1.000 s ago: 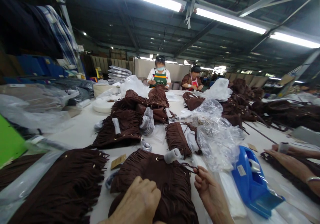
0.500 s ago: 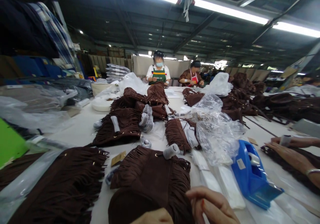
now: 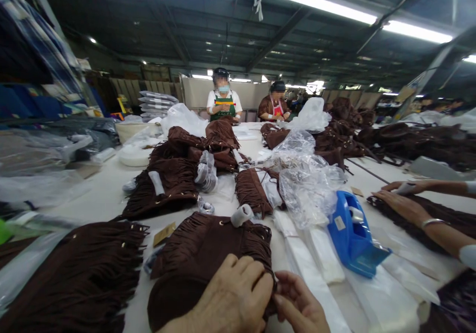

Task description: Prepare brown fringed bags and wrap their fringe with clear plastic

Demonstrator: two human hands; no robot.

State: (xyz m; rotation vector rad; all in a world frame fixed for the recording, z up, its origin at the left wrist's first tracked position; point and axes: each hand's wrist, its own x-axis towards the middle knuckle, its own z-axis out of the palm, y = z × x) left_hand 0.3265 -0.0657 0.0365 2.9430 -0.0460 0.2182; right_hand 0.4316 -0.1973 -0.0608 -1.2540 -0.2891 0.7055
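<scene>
A dark brown fringed suede bag (image 3: pixel 193 248) lies flat in front of me. On its lower right part rests my left hand (image 3: pixel 236 293), its fingers bent down over the fringe at the side. Close against it, my right hand (image 3: pixel 297 300) pinches at that same fringed edge; the fingertips are partly hidden. A roll of pale wrapping (image 3: pixel 241 215) sits at the bag's top edge beside metal eyelets. A tan tag (image 3: pixel 164 234) lies by its upper left corner.
To the right stand a blue tape dispenser (image 3: pixel 353 238) and white plastic sleeves (image 3: pixel 312 268). A co-worker's hands (image 3: pixel 409 204) press another brown piece. More fringed bags (image 3: pixel 163 186) and crumpled clear plastic (image 3: pixel 308 184) cover the table ahead. Another fringed bag (image 3: pixel 82 273) lies left.
My left hand has come up onto the bag, and my right hand has closed in on its fringed side. The whole view has shifted, so things appear farther left.
</scene>
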